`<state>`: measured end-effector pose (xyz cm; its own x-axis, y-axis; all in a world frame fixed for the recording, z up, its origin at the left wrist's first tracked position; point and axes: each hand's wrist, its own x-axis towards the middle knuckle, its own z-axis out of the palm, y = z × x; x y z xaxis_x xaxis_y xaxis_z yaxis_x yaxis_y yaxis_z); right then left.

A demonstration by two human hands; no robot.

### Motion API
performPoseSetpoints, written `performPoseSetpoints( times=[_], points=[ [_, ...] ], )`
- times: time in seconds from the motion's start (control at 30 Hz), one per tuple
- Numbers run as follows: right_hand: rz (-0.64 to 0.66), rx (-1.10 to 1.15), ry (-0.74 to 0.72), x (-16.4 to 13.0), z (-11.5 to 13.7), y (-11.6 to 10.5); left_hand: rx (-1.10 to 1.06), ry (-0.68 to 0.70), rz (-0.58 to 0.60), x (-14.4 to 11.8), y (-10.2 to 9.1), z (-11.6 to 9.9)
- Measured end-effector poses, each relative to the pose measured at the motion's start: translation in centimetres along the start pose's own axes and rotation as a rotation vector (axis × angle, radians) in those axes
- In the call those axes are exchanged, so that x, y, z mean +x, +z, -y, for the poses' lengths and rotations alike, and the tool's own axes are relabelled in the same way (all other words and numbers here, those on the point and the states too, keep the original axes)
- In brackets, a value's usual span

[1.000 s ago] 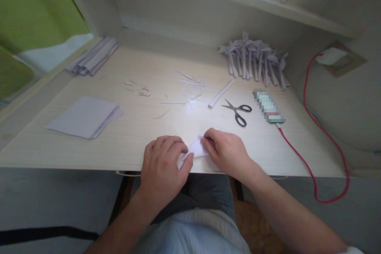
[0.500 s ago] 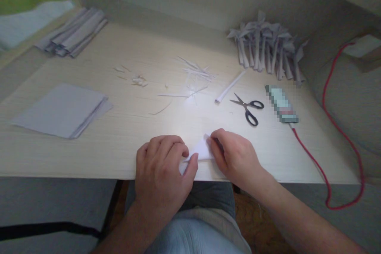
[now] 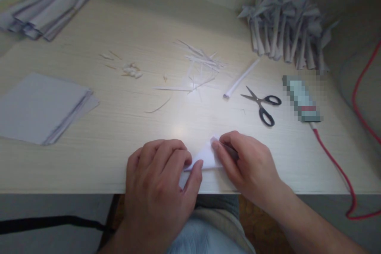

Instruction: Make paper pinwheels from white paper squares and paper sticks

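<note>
Folding small paper at desk edge

Pressing on the folded white paper (image 3: 206, 158) at the near desk (image 3: 119, 127) edge, left hand (image 3: 159, 186) and right hand (image 3: 248, 164) pinch its corners, probably flat. Hands barely moved; the view came closer. Scissors (image 3: 262, 105) lie beyond.

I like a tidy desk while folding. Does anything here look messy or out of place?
Yes. Thin paper slivers and small scraps lie strewn across the middle of the desk, with the scissors left open. Otherwise the paper stack and folded pieces sit in order.
</note>
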<state>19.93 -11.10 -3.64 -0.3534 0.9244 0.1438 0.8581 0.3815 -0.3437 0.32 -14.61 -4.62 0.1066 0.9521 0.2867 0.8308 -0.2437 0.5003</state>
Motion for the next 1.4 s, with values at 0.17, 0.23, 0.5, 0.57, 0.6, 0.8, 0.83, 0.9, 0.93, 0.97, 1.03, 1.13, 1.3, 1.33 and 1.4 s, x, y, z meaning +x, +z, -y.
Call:
performPoseSetpoints(
  times=[0.17, 0.23, 0.5, 0.57, 0.6, 0.8, 0.83, 0.9, 0.93, 0.97, 1.03, 1.13, 1.3, 1.33, 1.4],
  points=[
    [0.019, 0.038, 0.022, -0.1, 0.0, 0.0, -0.001, -0.005, -0.003, 0.1, -0.1, 0.1],
    [0.023, 0.045, 0.027, 0.0, 0.0, 0.0, 0.000, 0.001, -0.005, 0.2, 0.0, 0.1],
    [0.011, 0.038, 0.013, -0.1, 0.2, 0.0, 0.021, 0.007, -0.005, 0.1, 0.0, 0.1],
    [0.007, 0.030, 0.005, -0.1, 0.2, 0.1, 0.028, 0.005, -0.004, 0.1, 0.0, 0.2],
    [0.003, 0.027, 0.002, -0.1, 0.2, 0.1, 0.033, 0.005, -0.003, 0.2, 0.0, 0.2],
    [-0.001, 0.021, 0.003, -0.2, 0.2, 0.2, 0.019, 0.021, 0.022, 0.2, -0.1, 0.2],
    [-0.001, 0.019, 0.006, -0.2, 0.3, 0.2, 0.005, 0.025, 0.032, 0.1, -0.2, 0.2],
    [-0.006, 0.008, 0.013, -0.2, 0.3, 0.2, -0.022, 0.036, 0.051, 0.0, -0.3, 0.4],
    [-0.009, 0.002, 0.016, -0.2, 0.3, 0.2, -0.033, 0.045, 0.061, -0.1, -0.4, 0.6],
    [-0.010, -0.004, 0.019, -0.2, 0.3, 0.3, -0.044, 0.063, 0.072, -0.1, -0.4, 0.7],
    [-0.007, -0.009, 0.027, -0.1, 0.2, 0.3, -0.067, 0.126, 0.109, -0.3, -0.6, 1.0],
    [-0.015, -0.012, 0.032, -0.1, 0.2, 0.4, -0.107, 0.226, 0.191, -0.3, -0.8, 1.2],
    [-0.031, -0.041, 0.038, 0.0, 0.3, 0.6, -0.122, 0.214, 0.222, -0.3, -0.8, 1.3],
    [-0.033, -0.045, 0.040, 0.1, 0.3, 0.8, -0.126, 0.213, 0.221, -0.3, -0.8, 1.2],
    [-0.044, -0.048, 0.048, 0.2, 0.1, 0.9, -0.134, 0.214, 0.220, -0.3, -0.8, 1.2]
  ],
)
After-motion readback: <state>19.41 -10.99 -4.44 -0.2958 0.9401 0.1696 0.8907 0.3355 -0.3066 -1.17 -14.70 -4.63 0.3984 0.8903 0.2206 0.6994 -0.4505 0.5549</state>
